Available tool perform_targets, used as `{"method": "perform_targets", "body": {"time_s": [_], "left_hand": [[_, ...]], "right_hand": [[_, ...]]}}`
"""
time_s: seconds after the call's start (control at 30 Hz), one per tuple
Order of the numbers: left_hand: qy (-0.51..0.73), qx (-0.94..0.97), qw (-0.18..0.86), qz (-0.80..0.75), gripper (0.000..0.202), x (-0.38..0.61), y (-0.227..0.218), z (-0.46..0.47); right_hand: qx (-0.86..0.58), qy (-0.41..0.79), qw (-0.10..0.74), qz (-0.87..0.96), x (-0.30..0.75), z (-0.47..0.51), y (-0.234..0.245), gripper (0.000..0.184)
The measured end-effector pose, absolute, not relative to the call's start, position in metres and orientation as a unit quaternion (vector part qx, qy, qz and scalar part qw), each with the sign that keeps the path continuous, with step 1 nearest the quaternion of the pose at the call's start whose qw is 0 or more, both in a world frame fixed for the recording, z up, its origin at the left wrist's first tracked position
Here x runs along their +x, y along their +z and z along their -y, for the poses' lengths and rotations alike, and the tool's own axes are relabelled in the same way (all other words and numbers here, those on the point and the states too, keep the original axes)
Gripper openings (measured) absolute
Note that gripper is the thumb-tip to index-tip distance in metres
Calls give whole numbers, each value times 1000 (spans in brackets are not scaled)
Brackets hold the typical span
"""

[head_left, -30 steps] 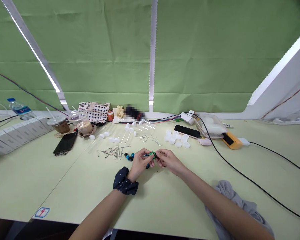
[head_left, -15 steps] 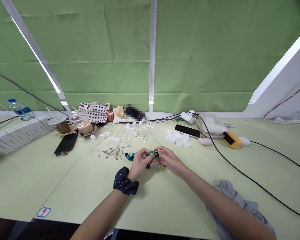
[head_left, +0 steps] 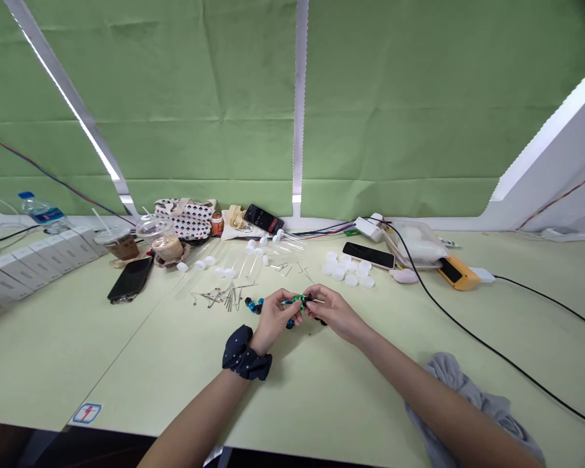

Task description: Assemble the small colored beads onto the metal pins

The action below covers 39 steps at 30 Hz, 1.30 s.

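My left hand [head_left: 274, 320] and my right hand [head_left: 332, 313] meet over the pale green table [head_left: 127, 351], both pinched on a short string of green and black beads [head_left: 302, 300]. A dark scrunchie [head_left: 245, 354] is on my left wrist. Blue and black loose beads [head_left: 252, 305] lie just left of my left hand. A scatter of metal pins [head_left: 224, 297] lies beyond them. What my right fingers pinch besides the beads is too small to make out.
White caps [head_left: 347, 273] and clear tubes [head_left: 253, 257] lie behind my hands. Phones [head_left: 129, 279] [head_left: 368, 255], two iced drinks [head_left: 166, 246], white boxes [head_left: 34, 260], a yellow device [head_left: 455, 273] and a black cable [head_left: 492, 351] surround them. A grey cloth [head_left: 468, 396] lies under my right forearm.
My hands stay together on the beads with only small finger shifts. The view has shifted slightly.
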<state>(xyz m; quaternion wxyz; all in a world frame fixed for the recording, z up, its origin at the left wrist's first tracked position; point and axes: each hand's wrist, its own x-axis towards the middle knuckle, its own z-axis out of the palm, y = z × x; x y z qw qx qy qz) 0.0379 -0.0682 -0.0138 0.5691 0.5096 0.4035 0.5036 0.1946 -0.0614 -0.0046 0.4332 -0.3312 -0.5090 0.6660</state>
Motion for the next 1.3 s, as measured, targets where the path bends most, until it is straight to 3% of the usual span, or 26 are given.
{"method": "perform_targets", "body": {"time_s": [0.17,0.33,0.5,0.63,0.8,0.97,1.1,1.3], "left_hand": [[499,515,570,-401,30,38,-12,69],[502,513,569,-401,31,38,-14,69],[501,515,571,-398,32,39,-14,69],[500,515,571,-399,33,39,-13,69],[500,515,571,-398,32,39,-13,69],[504,507,572,-401,32,38,-13,69],[497,511,572,-406,33,39,-12,70],[495,514,570,-407,32,39,-11,70]], "right_hand": [[-363,695,385,487,195,61,-4,41],[-336,673,422,506,196,62,-3,41],[-361,695,379,492,194,63,-2,41],[-344,666,423,509,195,63,-3,40],[-366,698,396,472,195,63,-2,41],[-327,685,437,482,195,64,2,39],[-345,699,403,479,194,63,-1,36],[-343,631,442,538,197,63,-6,34]]}}
